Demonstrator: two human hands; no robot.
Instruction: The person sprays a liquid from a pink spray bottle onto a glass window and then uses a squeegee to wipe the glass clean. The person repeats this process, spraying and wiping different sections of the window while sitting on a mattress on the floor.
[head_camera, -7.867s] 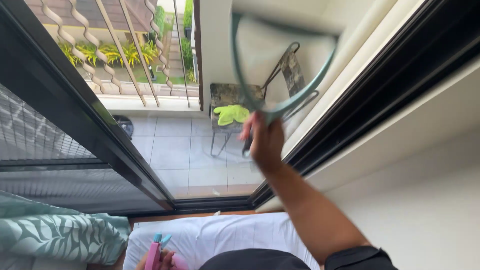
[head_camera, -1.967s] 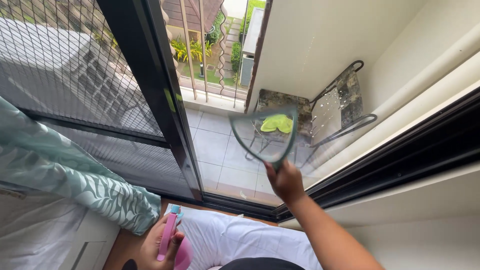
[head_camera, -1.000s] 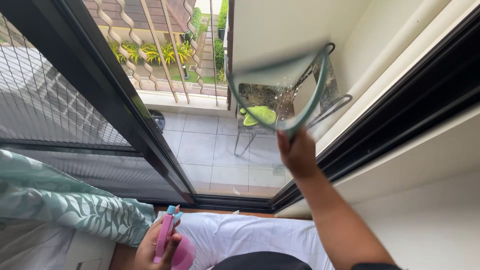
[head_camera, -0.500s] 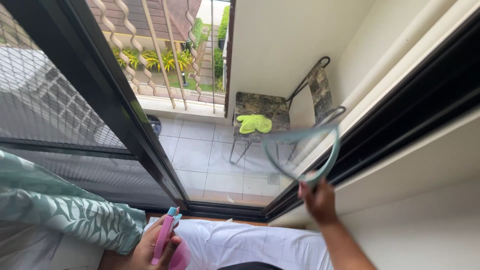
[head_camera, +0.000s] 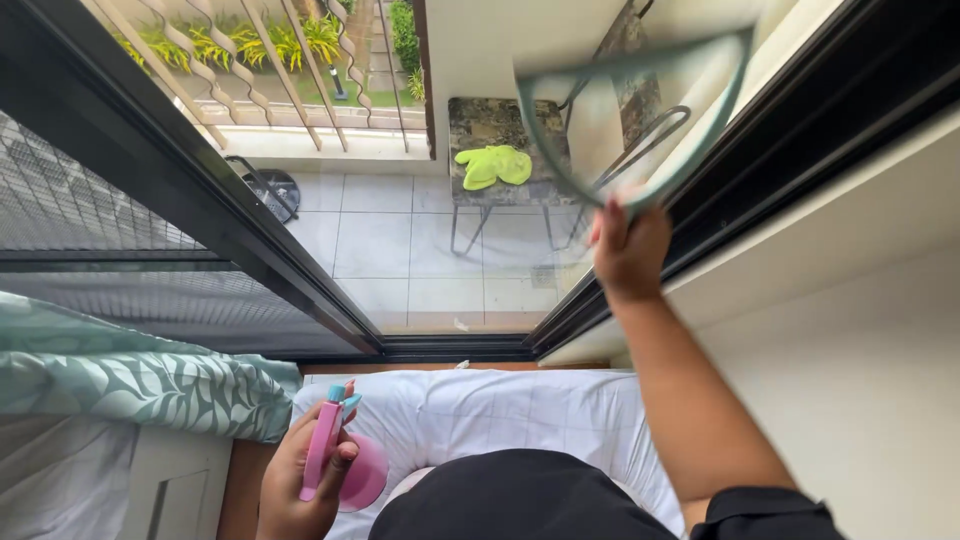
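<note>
The right hand (head_camera: 628, 250), fingers closed on the squeegee (head_camera: 640, 110), has swung from lower right up across the glass (head_camera: 420, 260) toward the top, advancing the wipe, while the left hand (head_camera: 300, 480) grips the pink spray bottle (head_camera: 335, 465) over the bed (head_camera: 520, 410); chair (head_camera: 500, 150) and green cloth (head_camera: 493, 165) sit outside, nothing obstructing.
</note>
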